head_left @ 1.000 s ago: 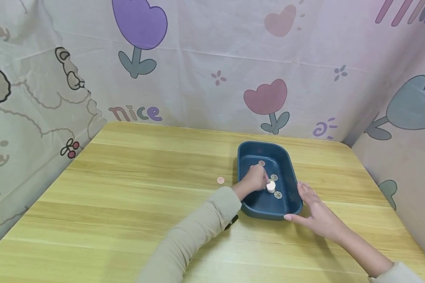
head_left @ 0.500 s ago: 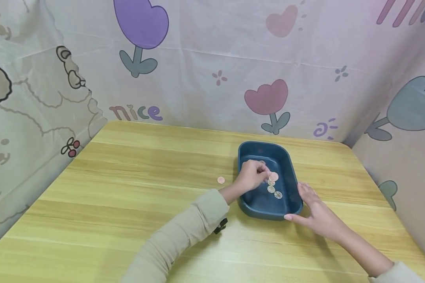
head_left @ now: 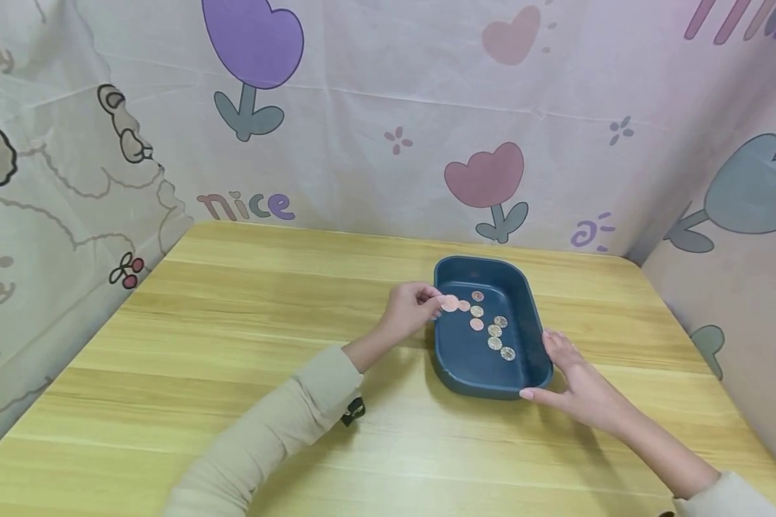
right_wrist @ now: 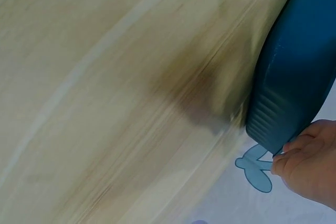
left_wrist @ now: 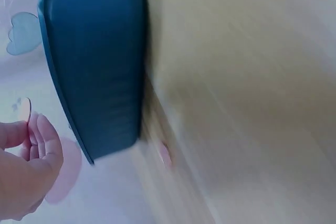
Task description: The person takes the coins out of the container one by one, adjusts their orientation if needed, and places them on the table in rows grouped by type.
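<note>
In the head view my left hand is at the left rim of a dark blue plastic tray. Thumb and fingertips pinch a copper-coloured coin, whose edge shows in the left wrist view, where the hand is beside the tray. Several coins lie flat on the tray floor, among them a gold-toned coin and a pinkish coin. My right hand holds the tray's near right corner, thumb against the front wall and fingers along the right side.
A wooden table carries the tray. One loose coin lies on the table left of the tray, hidden behind the left hand in the head view. Printed cloth stands along the back and both sides.
My left hand has moved left from the tray's middle to its left rim, carrying a coin. More coins on the tray floor now show. The right hand stays at the corner.
</note>
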Demonstrator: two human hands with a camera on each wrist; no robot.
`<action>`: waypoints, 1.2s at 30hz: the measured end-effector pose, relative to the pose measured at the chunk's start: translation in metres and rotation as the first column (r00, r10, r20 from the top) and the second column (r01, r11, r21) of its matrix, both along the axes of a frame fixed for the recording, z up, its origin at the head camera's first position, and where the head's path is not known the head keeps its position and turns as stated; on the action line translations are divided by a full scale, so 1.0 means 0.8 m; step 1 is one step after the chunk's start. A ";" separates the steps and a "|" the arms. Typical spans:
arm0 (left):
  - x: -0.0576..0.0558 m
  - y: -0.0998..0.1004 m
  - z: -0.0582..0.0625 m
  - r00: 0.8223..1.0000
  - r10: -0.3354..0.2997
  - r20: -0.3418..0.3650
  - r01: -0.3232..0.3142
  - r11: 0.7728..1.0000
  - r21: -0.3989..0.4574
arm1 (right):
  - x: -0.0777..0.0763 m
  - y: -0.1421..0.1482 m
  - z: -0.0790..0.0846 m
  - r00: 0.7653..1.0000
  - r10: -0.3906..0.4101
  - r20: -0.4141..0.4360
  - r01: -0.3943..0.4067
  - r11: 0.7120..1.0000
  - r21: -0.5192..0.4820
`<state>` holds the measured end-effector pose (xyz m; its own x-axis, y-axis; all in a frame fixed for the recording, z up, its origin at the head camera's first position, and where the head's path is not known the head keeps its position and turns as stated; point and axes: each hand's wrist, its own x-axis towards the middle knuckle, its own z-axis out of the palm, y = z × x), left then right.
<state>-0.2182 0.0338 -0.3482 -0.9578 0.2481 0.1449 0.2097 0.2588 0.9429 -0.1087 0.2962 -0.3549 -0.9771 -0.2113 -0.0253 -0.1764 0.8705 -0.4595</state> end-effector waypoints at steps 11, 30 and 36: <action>-0.009 -0.069 -0.024 0.992 0.114 0.047 -0.109 0.988 -0.108 | -0.005 0.009 -0.003 0.999 0.040 -0.037 -0.041 0.999 -0.023; -0.022 -0.109 -0.050 0.978 0.123 0.171 -0.049 0.922 -0.385 | -0.004 0.009 -0.005 0.999 0.035 -0.034 -0.036 0.999 -0.030; -0.026 -0.104 -0.047 0.964 0.172 0.202 -0.059 0.881 -0.470 | -0.005 0.009 -0.005 0.999 0.037 -0.038 -0.039 0.999 -0.032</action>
